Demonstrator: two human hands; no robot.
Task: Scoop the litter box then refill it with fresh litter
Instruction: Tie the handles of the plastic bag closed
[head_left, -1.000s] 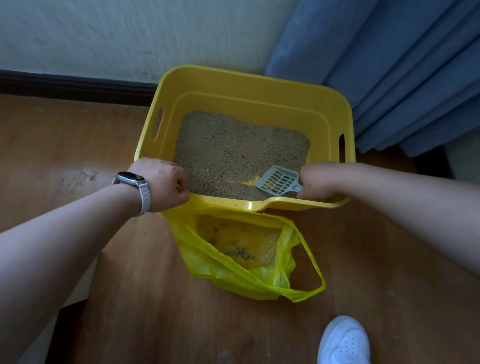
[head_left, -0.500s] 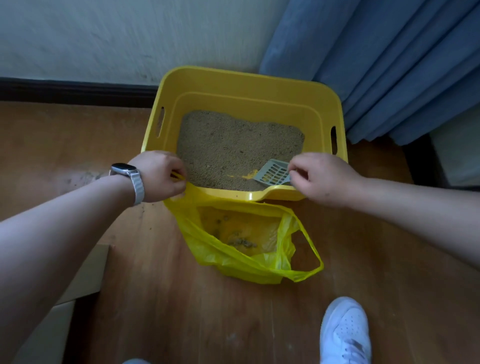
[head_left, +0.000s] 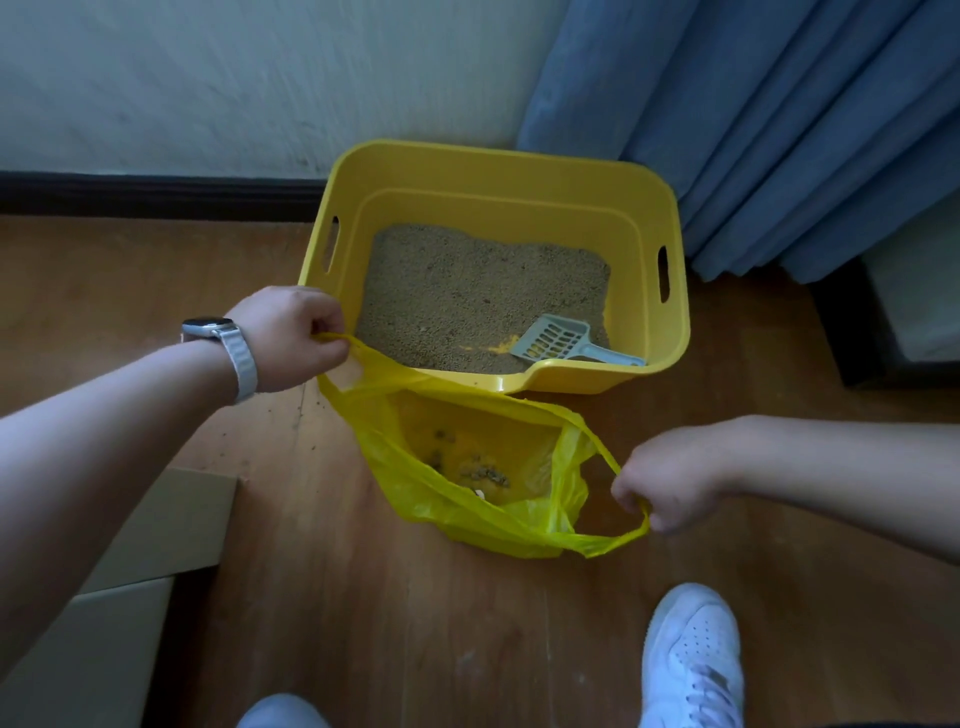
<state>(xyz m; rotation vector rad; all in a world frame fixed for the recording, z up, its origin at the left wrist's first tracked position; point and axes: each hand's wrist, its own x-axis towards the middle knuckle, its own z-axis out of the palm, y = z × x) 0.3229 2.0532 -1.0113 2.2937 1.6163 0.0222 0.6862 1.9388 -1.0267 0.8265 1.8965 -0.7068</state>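
Two hands hold the yellow plastic bag (head_left: 467, 499) open on the wooden floor (head_left: 363, 623): the left hand (head_left: 291, 338) grips one loop handle beside the litter box's near-left corner, the right hand (head_left: 670, 480) curls round the other on the near right. Clumps lie inside the bag. Just beyond, the yellow litter box (head_left: 498, 171) holds litter (head_left: 467, 291), with the grey scoop (head_left: 556, 340) resting in its near-right corner.

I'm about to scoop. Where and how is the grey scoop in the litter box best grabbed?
Probably grip the scoop by its slim handle, from above at the near right: it points to that corner of the litter box; the slotted head lies on litter.
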